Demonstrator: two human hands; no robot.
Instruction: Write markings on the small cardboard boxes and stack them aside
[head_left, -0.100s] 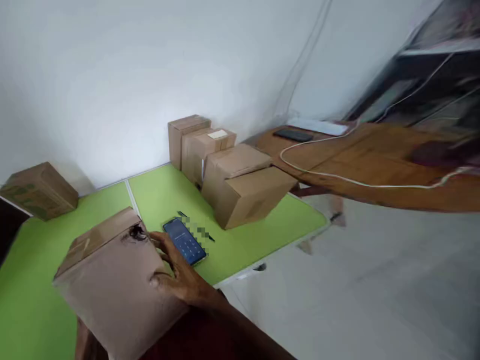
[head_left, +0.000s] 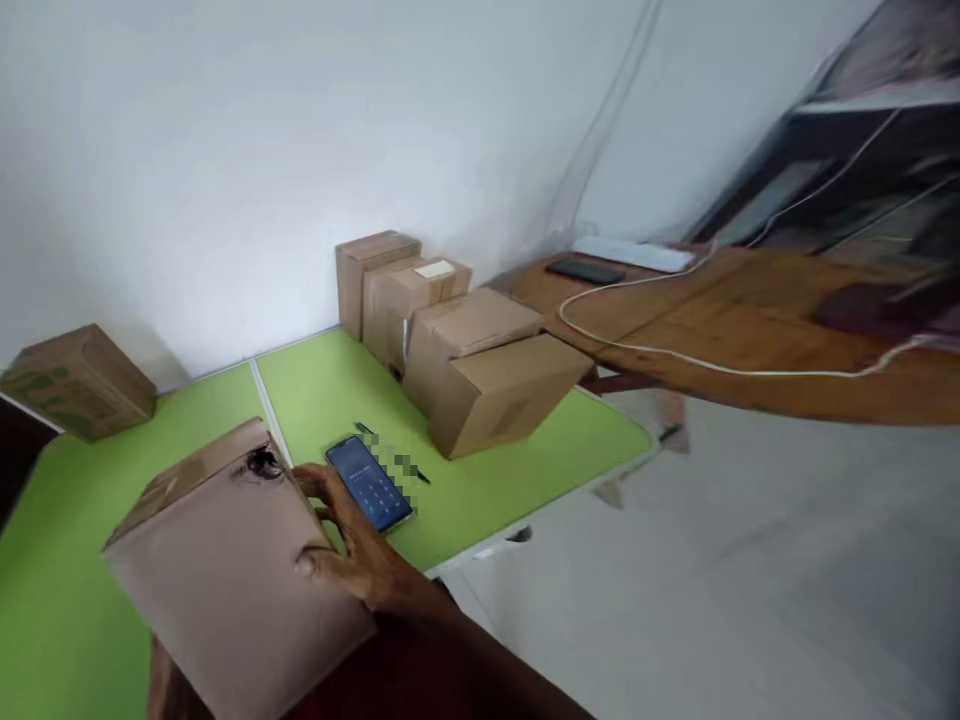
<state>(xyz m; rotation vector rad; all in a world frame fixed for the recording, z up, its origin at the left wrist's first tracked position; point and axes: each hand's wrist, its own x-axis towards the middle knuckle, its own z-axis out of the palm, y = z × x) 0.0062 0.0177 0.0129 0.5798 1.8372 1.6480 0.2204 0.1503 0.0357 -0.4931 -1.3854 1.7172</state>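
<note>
A brown cardboard box (head_left: 232, 570) with a dark, torn-looking hole near its upper corner is tilted in front of me over the green table. My right hand (head_left: 352, 545) grips its right side, thumb on the near face and fingers over the edge. At the lower left, part of my left hand (head_left: 169, 675) shows below the box, apparently supporting it; its fingers are hidden. Just beyond my right hand lies a smartphone (head_left: 369, 482) with a keypad on its lit screen. Beside the phone is a thin dark pen (head_left: 424, 477), partly blurred out by pixel blocks.
Several cardboard boxes (head_left: 517, 390) stand in a row at the table's right part. Another box (head_left: 82, 385) sits at the far left by the wall. A wooden table (head_left: 675, 310) on the right carries a white cable (head_left: 660, 347) and a dark phone-like slab (head_left: 585, 270).
The held box has shifted very slightly to the left, with my right hand still on it. Everything else stays in place.
</note>
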